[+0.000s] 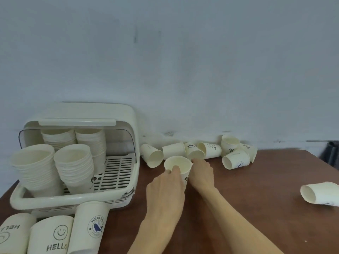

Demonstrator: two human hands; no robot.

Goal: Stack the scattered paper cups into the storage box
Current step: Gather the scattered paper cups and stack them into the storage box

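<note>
- Left hand (pixel 166 187) holds an upright cup (pixel 178 168) near the middle of the surface (pixel 256 208); grip is closed round the cup wall, with one finger hooked over the rim into the mouth.
- The held cup shows a "%" mark on its side, facing the camera.
- Right hand (pixel 201 173) lies just right of the held cup, fingers reaching toward the tipped cups behind it; whether its grip is on anything I cannot tell, as the held cup hides the fingertips.
- Cup pile (pixel 211 153) sits along the wall (pixel 183 61) behind the hands: several cups on their sides, touching or overlapping, mouths turned various ways.
- Leftmost cup of that pile (pixel 152 155) lies on its side just beside the box, mouth toward the camera.
- Lone cup (pixel 320 196) lies on its side at the right edge of the view, well apart from the rest.
- Box (pixel 73 198) stands at the left, lid (pixel 88 112) swung up and back.
- Inside the box: four upright cup stacks, two at the front (pixel 36 169) (pixel 75 165) and two at the rear (pixel 58 138) (pixel 91 142); the right part of the slatted floor is bare.
- Three cups (pixel 55 233) lie on their sides in front of the box at lower left; prints read "HELLO" with a smiley face, and a whale logo.
</note>
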